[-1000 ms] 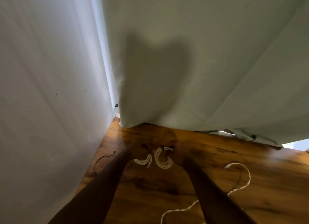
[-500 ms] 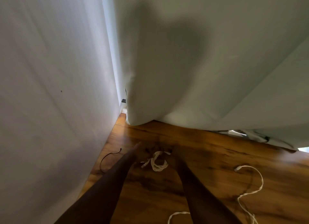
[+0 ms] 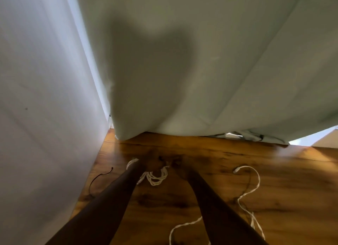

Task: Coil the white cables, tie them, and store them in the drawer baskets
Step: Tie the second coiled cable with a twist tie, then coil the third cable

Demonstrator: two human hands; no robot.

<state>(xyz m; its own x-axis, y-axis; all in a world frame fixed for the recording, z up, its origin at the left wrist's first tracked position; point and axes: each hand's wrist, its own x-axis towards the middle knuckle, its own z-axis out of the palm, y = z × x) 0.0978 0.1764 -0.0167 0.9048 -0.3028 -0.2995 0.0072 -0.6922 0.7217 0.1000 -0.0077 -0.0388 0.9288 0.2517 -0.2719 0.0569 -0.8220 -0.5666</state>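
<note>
Both hands, left (image 3: 146,165) and right (image 3: 178,164), pinch the coiled cable (image 3: 158,177) hanging between them.

We find no text, label, brand, number or sign that we can read anywhere in this view.
</note>
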